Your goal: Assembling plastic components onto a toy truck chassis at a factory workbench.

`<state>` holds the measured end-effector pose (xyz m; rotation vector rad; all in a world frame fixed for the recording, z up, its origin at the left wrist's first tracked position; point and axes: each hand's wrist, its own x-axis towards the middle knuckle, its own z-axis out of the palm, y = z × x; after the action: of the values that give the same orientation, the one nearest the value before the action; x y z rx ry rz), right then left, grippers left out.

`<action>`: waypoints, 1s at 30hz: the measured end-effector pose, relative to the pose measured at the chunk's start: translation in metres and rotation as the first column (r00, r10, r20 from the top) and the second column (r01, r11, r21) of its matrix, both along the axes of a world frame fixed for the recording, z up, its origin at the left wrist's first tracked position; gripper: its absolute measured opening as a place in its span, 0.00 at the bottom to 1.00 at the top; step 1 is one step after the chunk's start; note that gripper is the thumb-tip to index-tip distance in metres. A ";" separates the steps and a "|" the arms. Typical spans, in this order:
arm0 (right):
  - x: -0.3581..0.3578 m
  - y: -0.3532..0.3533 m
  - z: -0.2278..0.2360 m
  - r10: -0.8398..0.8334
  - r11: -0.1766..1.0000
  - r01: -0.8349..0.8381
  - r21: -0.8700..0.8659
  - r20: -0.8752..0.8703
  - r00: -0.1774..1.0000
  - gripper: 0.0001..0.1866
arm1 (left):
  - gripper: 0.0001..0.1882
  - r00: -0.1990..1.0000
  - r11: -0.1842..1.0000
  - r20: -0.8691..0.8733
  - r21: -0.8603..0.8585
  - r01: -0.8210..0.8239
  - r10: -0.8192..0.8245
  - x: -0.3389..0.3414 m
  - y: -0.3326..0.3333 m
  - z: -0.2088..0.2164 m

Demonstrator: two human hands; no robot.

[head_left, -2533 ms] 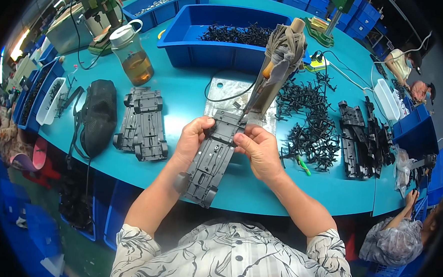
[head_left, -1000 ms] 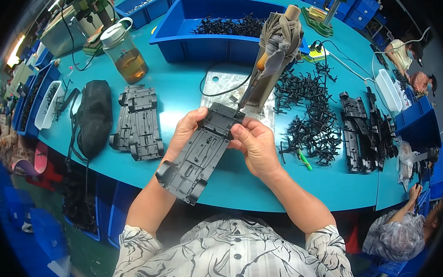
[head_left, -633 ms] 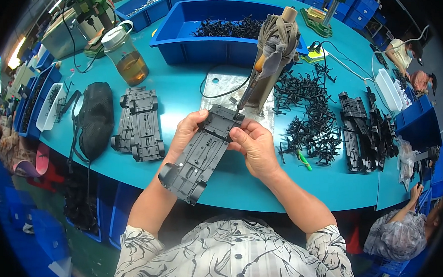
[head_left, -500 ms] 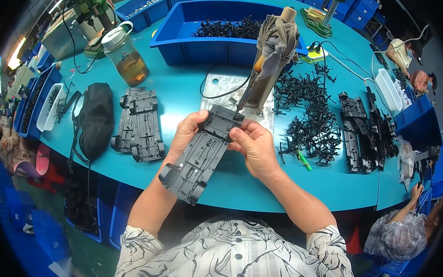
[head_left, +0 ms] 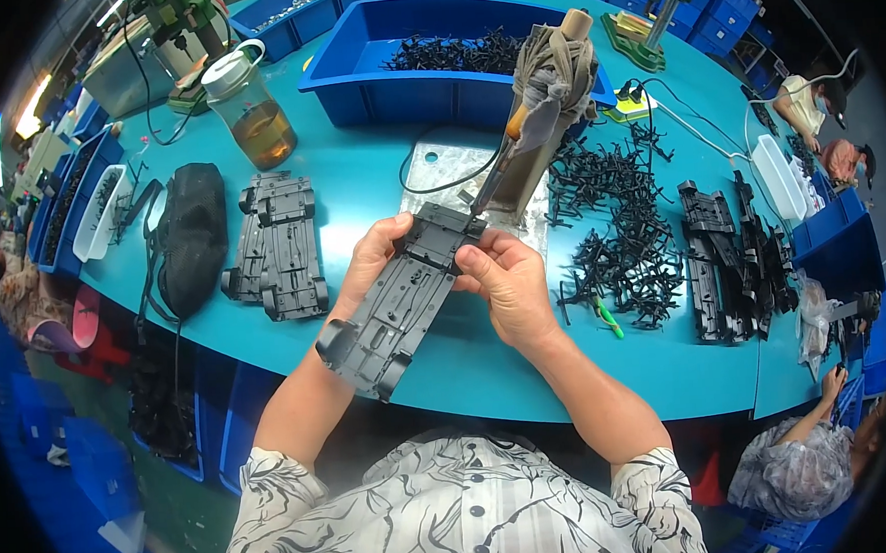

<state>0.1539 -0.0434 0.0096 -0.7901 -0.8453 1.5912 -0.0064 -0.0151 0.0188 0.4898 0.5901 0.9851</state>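
A black plastic toy car chassis (head_left: 396, 299) is held tilted in front of me, its far end raised toward the stand. My left hand (head_left: 374, 260) grips its left edge, thumb on top. On its right edge, near the far end, my right hand (head_left: 508, 278) is closed with the thumb pressing the surface. A soldering iron (head_left: 500, 168), fixed to a cloth-wrapped stand (head_left: 553, 75), points down, its tip at the far right corner of the chassis. Whether the tip touches is hard to see. Beneath lies a scratched metal plate (head_left: 442, 166).
Finished-looking chassis (head_left: 279, 245) lie left beside a black bag (head_left: 193, 240) and a bottle (head_left: 255, 121). Small black parts (head_left: 621, 227) are heaped right, with a green pen-like tool (head_left: 608, 318). More chassis (head_left: 713, 262) sit farther right. A blue bin (head_left: 384, 101) stands behind; co-workers sit at the sides.
The chassis and both hands have shifted slightly up and away from me, bringing its far end a little nearer the stand. Both hands keep their hold.
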 end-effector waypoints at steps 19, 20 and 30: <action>0.000 -0.002 -0.001 -0.003 1.000 0.003 -0.021 -0.004 1.000 0.15 | 0.21 1.000 0.998 -0.024 0.056 0.013 -0.011 -0.001 -0.002 0.002; 0.000 -0.002 -0.001 -0.004 1.000 0.004 -0.020 -0.001 1.000 0.15 | 0.21 1.000 0.998 -0.026 0.066 0.004 -0.002 0.000 -0.003 0.004; -0.001 -0.001 0.001 0.003 1.000 -0.003 -0.005 -0.004 1.000 0.15 | 0.21 0.998 0.999 -0.054 0.042 -0.011 0.014 -0.002 -0.001 -0.001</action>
<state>0.1529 -0.0447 0.0108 -0.7894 -0.8411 1.5977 -0.0084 -0.0162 0.0174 0.5519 0.6232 1.0000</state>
